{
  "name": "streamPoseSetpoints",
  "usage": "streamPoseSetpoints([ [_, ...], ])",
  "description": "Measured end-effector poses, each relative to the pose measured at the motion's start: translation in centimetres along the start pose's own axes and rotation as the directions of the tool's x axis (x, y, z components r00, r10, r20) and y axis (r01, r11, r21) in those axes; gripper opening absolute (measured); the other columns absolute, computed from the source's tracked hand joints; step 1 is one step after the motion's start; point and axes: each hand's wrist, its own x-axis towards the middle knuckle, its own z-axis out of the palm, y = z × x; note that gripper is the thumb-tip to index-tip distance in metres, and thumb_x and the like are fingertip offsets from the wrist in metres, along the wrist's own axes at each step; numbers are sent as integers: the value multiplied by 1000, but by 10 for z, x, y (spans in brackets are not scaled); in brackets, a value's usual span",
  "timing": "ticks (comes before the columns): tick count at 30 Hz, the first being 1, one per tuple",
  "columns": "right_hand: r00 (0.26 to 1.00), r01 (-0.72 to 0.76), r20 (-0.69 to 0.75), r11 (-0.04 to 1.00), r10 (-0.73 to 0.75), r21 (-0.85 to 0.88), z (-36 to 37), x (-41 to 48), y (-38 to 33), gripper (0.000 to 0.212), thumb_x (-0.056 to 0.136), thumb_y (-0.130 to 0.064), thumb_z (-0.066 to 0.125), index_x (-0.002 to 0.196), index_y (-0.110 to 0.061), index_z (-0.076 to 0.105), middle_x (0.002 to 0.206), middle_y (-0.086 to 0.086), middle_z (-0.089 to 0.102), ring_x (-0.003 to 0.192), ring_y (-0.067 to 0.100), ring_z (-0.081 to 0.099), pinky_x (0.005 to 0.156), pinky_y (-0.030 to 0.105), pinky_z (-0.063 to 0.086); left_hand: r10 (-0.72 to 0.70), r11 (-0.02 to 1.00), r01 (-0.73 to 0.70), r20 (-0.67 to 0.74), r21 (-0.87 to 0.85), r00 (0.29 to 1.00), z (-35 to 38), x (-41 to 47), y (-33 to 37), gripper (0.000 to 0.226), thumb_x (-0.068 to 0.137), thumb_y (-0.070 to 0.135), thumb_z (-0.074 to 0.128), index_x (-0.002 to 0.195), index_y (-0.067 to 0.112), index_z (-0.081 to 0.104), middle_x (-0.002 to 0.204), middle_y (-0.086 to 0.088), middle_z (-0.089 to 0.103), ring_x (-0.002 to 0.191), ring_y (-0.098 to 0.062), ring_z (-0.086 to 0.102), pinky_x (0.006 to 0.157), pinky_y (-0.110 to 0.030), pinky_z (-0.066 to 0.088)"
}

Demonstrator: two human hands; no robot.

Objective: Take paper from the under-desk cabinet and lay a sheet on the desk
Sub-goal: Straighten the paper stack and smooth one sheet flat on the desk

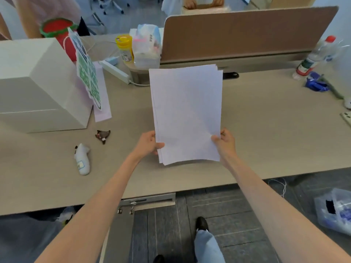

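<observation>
Head view: a stack of paper, plain white and unprinted, several sheets thick with the edges slightly fanned at the far right corner and along the near left side, is held above the middle of the surface. The long axis of the stack runs away from the person toward the brown divider panel, with the short near edge bowed slightly and the far edge just short of the panel's base. The left hand forms a grip clamped on the near left edge of the stack, thumb on top and fingers underneath; the right hand forms a like grip clamped on the near right edge, thumb on the upper face. Whether the stack touches the surface cannot be told. To the left of the stack stands a white paper bag with a green-printed tag, and between bag and stack lie a dark crumpled wrapper and a small white toy. Beyond the stack's far left corner stand a yellow-lidded canister and a plastic package. Far to the right of the stack a clear bottle with a red cap lies tilted. Below the near edge of the surface, left of the stack, the grey under-desk cabinet shows its top with keys hanging.
</observation>
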Motion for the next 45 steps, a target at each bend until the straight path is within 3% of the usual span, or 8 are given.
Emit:
streamPoseSetpoints([
  [5, 992, 30, 126, 998, -23, -60, -16, 67, -24, 32, 75, 13, 52, 101, -6, 58, 102, 16, 66, 92, 31, 63, 81, 46, 54, 8, 1000, -5, -159, 17, 987, 27, 54, 14, 35, 85, -8, 57, 118, 2, 60, 101, -10, 69, 87, -24, 68, 57, -18, 58],
  [8, 978, 66, 203, 987, -35, -147, -21, 91, -34, 48, 67, 9, 53, 114, 0, 60, 113, 18, 67, 100, 32, 65, 82, 44, 55, -7, 998, 20, -231, 51, 973, 33, 73, 9, 29, 75, 10, 62, 104, 15, 67, 104, -4, 75, 93, -22, 71, 81, -43, 59],
  [13, 975, 40, 222, 996, -23, -75, -14, 120, -43, 37, 78, 3, 69, 114, 2, 63, 104, 9, 67, 84, 18, 65, 62, 13, 55, -43, 996, 64, -267, 69, 963, 38, 97, 4, 20, 75, 18, 62, 90, 31, 67, 104, -1, 75, 92, -19, 70, 86, -49, 56],
  [22, 950, -17, 310, 1000, 21, -16, -20, 136, -39, 23, 80, -3, 70, 102, -11, 68, 89, -7, 70, 68, -4, 69, 65, 14, 55, -3, 997, 21, -243, 72, 970, 48, 115, -9, 20, 76, 17, 60, 90, 27, 70, 97, -5, 75, 91, -28, 71, 81, -54, 56],
  [29, 939, 3, 345, 1000, 1, -13, -23, 135, -35, 25, 75, -4, 75, 96, -18, 70, 94, -6, 73, 78, 2, 70, 73, 22, 56, 49, 999, -44, -225, 30, 973, 48, 115, -6, 24, 82, 1, 60, 104, 4, 69, 100, -11, 72, 87, -22, 68, 79, -44, 57],
  [32, 919, 24, 394, 1000, -14, -20, -25, 132, -40, 32, 72, -4, 77, 100, -17, 69, 102, -1, 73, 87, 8, 70, 78, 25, 55, 36, 999, -41, -202, -18, 979, 45, 109, 4, 27, 82, -5, 65, 105, 10, 66, 95, 2, 71, 81, -5, 68, 72, -30, 56],
  [38, 879, 29, 477, 998, 1, -56, -31, 127, -62, 42, 65, -15, 81, 105, -18, 69, 115, 9, 71, 107, 24, 67, 93, 40, 53, 79, 987, -93, -113, -127, 990, 27, 101, 36, 33, 75, -2, 75, 102, 14, 67, 88, 18, 75, 82, 2, 71, 70, -14, 56],
  [45, 825, 98, 564, 993, -43, -68, -41, 127, -102, 34, 69, -16, 77, 102, -24, 68, 105, -2, 73, 97, 14, 68, 90, 35, 50, 170, 966, -170, -17, -195, 985, 9, 89, 84, 42, 65, 9, 80, 101, 26, 68, 95, 16, 76, 92, -2, 71, 77, -14, 55],
])
